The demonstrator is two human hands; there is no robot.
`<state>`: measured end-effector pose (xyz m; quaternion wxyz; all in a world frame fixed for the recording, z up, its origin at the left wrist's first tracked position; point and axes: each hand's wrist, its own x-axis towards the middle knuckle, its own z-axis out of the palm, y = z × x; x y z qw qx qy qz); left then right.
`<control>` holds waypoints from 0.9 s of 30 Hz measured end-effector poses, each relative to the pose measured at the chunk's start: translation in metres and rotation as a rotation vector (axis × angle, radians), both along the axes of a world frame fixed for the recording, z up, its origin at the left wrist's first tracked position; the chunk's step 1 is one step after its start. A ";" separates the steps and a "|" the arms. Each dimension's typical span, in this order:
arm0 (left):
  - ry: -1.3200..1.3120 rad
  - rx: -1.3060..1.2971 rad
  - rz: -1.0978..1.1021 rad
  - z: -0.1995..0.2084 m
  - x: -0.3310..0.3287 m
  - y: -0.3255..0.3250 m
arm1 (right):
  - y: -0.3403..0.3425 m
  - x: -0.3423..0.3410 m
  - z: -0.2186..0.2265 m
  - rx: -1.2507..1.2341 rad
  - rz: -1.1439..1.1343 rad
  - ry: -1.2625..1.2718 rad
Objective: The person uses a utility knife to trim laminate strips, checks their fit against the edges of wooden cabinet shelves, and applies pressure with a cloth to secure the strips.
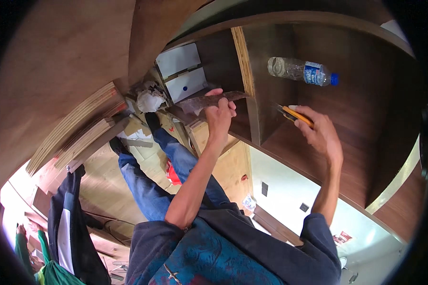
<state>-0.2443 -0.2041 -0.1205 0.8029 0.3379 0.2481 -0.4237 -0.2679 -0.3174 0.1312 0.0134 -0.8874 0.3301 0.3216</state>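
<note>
My left hand (pixel 217 122) is closed round a thin dark brown strip (pixel 199 101), with the fingers wrapped over its middle. The strip's right end lies across the front edge of an upright cabinet divider (pixel 244 61), where layered plywood shows above it. In my right hand (pixel 321 135) is an orange-yellow utility knife (pixel 298 116), gripped by the handle. Its blade points left, toward the divider, and is apart from the strip. Both hands are at the open front of a dark brown cabinet (pixel 347 118).
A plastic bottle (pixel 309 72) with a blue cap lies inside the right compartment. Plywood boards (pixel 81 126) are stacked at the left. A white crumpled bag (pixel 150 100) sits beyond my feet. At the lower left are a dark jacket (pixel 69 223) and another person's green sleeve (pixel 43 247).
</note>
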 end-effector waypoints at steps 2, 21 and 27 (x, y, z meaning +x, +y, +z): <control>-0.038 -0.019 -0.037 0.000 0.006 -0.001 | -0.006 -0.044 -0.012 0.030 -0.186 -0.196; -0.815 0.200 -0.360 0.033 0.011 0.021 | -0.005 -0.134 -0.185 -0.003 -0.768 -1.083; -1.365 0.364 -0.443 0.070 0.068 -0.018 | -0.019 -0.137 -0.201 -0.112 -0.671 -1.173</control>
